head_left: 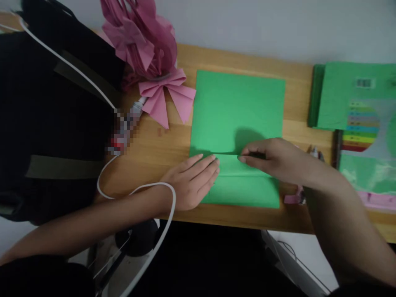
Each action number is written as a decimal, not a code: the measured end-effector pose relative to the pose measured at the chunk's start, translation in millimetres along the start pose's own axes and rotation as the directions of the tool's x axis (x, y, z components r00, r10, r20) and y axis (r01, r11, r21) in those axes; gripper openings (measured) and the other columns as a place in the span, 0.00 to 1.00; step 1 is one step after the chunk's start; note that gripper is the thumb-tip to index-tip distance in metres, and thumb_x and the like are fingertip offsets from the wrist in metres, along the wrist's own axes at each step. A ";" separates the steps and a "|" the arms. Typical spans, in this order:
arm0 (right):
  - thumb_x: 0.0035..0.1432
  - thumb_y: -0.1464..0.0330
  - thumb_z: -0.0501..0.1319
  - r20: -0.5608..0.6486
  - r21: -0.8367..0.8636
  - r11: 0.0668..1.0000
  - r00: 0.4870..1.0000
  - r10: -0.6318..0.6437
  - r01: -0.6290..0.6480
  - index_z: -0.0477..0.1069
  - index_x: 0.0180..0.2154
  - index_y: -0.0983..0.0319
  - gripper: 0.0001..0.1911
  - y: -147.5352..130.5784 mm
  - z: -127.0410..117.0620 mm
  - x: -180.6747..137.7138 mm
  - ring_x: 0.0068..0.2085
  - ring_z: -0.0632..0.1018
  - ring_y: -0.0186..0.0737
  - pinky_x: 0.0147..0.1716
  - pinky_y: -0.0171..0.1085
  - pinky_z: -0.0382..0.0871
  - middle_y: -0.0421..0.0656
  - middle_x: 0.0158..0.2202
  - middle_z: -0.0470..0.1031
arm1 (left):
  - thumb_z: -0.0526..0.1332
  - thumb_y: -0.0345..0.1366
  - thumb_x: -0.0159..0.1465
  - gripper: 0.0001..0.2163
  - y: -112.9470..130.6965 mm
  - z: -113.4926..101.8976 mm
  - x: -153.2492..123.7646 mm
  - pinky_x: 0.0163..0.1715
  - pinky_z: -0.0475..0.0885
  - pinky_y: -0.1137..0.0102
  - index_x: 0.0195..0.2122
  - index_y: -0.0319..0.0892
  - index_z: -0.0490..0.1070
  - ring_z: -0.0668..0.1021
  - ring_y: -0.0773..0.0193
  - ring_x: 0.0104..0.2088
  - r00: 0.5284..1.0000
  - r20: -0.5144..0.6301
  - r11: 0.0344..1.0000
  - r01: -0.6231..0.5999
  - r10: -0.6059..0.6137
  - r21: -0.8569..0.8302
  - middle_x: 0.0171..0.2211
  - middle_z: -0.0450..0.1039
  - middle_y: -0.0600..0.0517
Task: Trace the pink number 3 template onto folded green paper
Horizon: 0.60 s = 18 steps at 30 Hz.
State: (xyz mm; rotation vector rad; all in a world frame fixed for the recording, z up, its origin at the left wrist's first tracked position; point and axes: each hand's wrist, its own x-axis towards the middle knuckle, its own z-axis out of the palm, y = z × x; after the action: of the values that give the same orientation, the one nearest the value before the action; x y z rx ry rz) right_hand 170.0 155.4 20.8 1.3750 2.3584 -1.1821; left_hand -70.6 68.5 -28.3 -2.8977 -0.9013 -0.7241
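A sheet of green paper [238,103] lies on the wooden table before me, with a pleated strip running across its lower part. My left hand [193,181] rests flat on the left end of that strip, fingers stretched out. At the strip's upper edge, toward the right, my right hand [272,161] pinches the paper between thumb and forefinger. Its other fingers are curled and partly hidden. A pink folded paper bow [168,97] touches or nearly touches the sheet's left edge.
A bunch of pink paper flowers [139,37] stands behind the bow, near a tube [134,115]. A black bag [55,123] fills the left side. Packs of green paper [337,95] lie at right. A white cable [171,198] crosses my left forearm.
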 end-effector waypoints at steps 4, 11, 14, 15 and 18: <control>0.59 0.62 0.57 -0.007 -0.001 1.000 1.000 -0.009 0.009 0.75 0.27 0.59 0.13 6.1 2.4 2.2 0.21 0.67 0.31 0.23 0.33 0.56 0.36 0.21 0.73 | 0.57 0.32 0.70 0.11 0.5 3.9 -3.5 0.50 0.76 0.60 0.47 0.28 0.73 0.80 0.53 0.51 1.000 -0.009 1.000 0.022 -0.022 0.003 0.48 0.78 0.38; 0.60 0.59 0.57 -0.055 -0.001 1.000 0.998 -0.005 0.004 0.76 0.27 0.58 0.15 7.0 5.5 0.7 0.18 0.66 0.31 0.21 0.34 0.56 0.36 0.19 0.72 | 0.57 0.32 0.70 0.12 -2.1 -4.8 2.7 0.46 0.78 0.62 0.47 0.28 0.74 0.80 0.52 0.50 0.990 0.135 1.000 0.030 -0.028 -0.009 0.49 0.78 0.39; 0.60 0.58 0.57 -0.072 0.011 1.000 0.997 0.012 -0.011 0.77 0.28 0.58 0.15 6.5 6.1 0.2 0.18 0.67 0.32 0.21 0.34 0.57 0.37 0.19 0.72 | 0.55 0.33 0.70 0.12 1.7 -1.3 -0.3 0.46 0.78 0.60 0.47 0.30 0.74 0.79 0.52 0.51 0.995 0.051 0.996 0.088 -0.087 -0.008 0.49 0.78 0.39; 0.60 0.58 0.57 -0.071 0.016 1.000 0.997 0.015 -0.013 0.77 0.28 0.58 0.15 6.2 6.2 0.2 0.19 0.68 0.32 0.21 0.34 0.57 0.37 0.19 0.73 | 0.55 0.34 0.71 0.12 3.1 0.6 -1.6 0.46 0.78 0.59 0.47 0.30 0.74 0.79 0.52 0.51 0.994 0.035 0.995 0.104 -0.104 -0.007 0.49 0.78 0.39; 0.59 0.59 0.58 -0.066 0.023 0.999 0.997 0.040 -0.038 0.77 0.28 0.58 0.15 4.8 5.6 0.7 0.20 0.69 0.33 0.22 0.34 0.57 0.38 0.20 0.74 | 0.56 0.34 0.70 0.13 5.0 4.0 -3.2 0.47 0.77 0.59 0.48 0.29 0.73 0.78 0.51 0.52 0.992 0.037 0.992 0.122 -0.121 -0.013 0.50 0.77 0.38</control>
State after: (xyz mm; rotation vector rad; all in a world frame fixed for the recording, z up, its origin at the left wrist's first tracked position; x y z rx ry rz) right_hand 172.1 153.1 14.1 1.4824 2.3580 -1.1734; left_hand -68.5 63.3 -32.7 -2.8985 -1.0894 -0.6908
